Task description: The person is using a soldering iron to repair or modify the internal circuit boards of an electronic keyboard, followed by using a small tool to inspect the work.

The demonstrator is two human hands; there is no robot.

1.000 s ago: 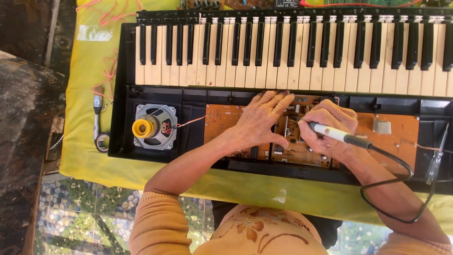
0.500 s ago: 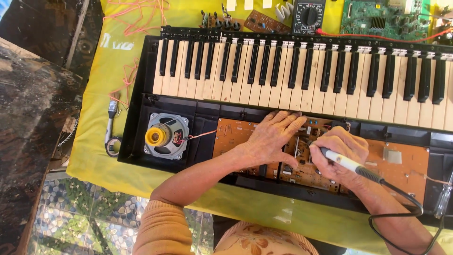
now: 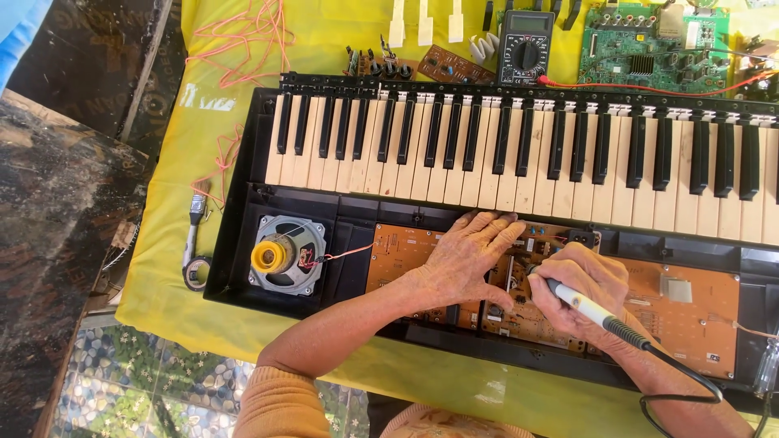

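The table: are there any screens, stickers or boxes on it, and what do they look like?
Meter: black handheld tester at the top, behind the keys, with a small grey rectangular screen above a round dial.
Faded white print: on the yellow cloth, left of the keyboard, pale and blocky.
White marks: tiny patches on the brown board, right of the right hand.
No boxes or packages.
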